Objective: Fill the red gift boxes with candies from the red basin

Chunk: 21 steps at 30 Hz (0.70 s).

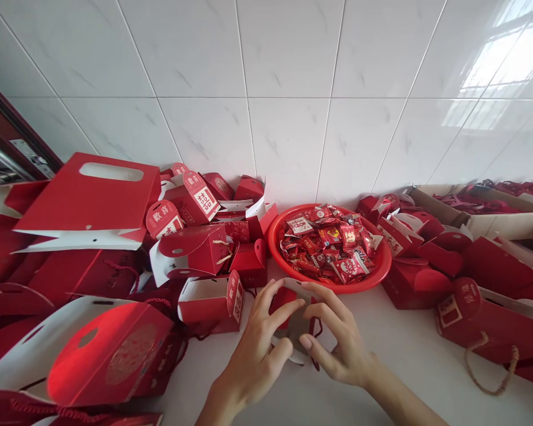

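On the white table, a small red paper gift box (298, 319) stands between my two hands, its pale inner side partly showing. My left hand (264, 340) has its curled fingers on the box's left and upper edges. From the other side, the fingers of my right hand (337, 334) grip the far flap, and the thumb is by the near edge. Fingers hide much of the box. Just beyond it sits a red plastic basket (273, 260) full of wrapped candies (324, 239).
Red gift boxes (111, 349) crowd the left side, including a large bag-like box (93, 189). More boxes (417, 284) are piled on the right, one with a rope handle (493, 373). A cardboard carton (493, 223) stands behind them. A tiled wall (288, 136) closes the back.
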Each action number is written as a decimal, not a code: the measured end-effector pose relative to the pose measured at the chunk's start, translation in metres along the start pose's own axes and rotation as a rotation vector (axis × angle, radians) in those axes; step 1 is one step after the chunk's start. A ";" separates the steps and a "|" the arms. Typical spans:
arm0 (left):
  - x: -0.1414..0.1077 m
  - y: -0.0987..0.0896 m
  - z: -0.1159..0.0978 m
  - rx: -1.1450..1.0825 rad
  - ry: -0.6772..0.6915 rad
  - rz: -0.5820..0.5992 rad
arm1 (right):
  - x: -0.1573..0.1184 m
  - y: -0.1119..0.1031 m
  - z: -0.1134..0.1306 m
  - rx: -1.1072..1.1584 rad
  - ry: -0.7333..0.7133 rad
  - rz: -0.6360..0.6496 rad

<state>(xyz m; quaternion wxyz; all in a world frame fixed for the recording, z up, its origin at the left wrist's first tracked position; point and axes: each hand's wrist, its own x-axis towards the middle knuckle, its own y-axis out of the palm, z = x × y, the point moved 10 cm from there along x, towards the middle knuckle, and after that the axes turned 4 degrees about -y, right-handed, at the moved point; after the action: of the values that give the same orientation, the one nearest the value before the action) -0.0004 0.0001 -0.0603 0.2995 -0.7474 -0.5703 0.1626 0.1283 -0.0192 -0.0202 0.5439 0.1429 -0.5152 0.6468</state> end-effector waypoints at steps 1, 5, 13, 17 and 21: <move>0.000 0.000 0.000 0.010 0.005 -0.004 | 0.000 -0.003 -0.002 0.019 0.014 -0.028; -0.001 0.004 -0.004 0.050 0.043 0.017 | -0.002 -0.014 -0.011 0.078 0.074 -0.121; -0.001 0.008 -0.017 0.201 0.125 0.072 | -0.002 -0.022 -0.020 0.085 0.129 -0.165; -0.002 0.003 -0.014 0.188 0.130 0.014 | -0.001 -0.025 -0.020 0.068 0.113 -0.178; -0.002 -0.004 -0.004 0.113 0.079 -0.050 | -0.001 -0.024 -0.020 0.072 0.111 -0.161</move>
<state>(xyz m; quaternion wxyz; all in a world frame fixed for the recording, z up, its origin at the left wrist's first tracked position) -0.0012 -0.0019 -0.0546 0.3674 -0.7206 -0.5665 0.1573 0.1569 -0.0061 -0.0172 0.6162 0.1671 -0.4475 0.6261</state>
